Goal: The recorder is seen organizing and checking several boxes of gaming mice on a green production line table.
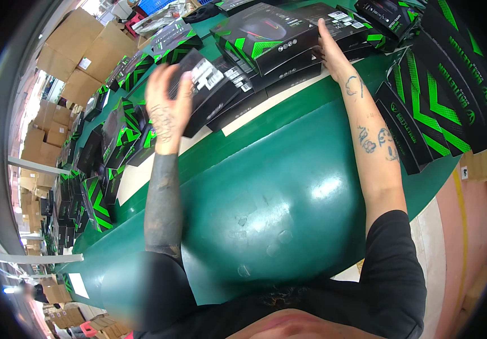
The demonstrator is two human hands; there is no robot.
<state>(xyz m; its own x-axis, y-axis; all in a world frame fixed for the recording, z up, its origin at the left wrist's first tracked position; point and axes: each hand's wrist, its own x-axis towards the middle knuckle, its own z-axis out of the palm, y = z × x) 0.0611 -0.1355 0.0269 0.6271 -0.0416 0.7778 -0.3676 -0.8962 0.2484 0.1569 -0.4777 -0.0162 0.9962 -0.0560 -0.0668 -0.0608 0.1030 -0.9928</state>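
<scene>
My left hand (169, 107) is raised with its fingers apart, in front of a tilted black box (204, 104) with white labels; I cannot tell whether it touches that box. My right hand (330, 52) reaches out with its fingers stretched, at the right end of a black and green box (266, 37) that has a computer mouse pictured on top. That box rests on other black boxes at the far side of the green table (266, 203). Just beyond my right hand lies another black box (342, 25) with white labels on it.
Tall black and green boxes (424, 107) stand close to my right forearm. Several similar boxes (119, 133) line the table's left side, some tilted. A white sheet (78, 285) lies at the lower left. Brown cartons (79, 51) are stacked beyond the table on the left.
</scene>
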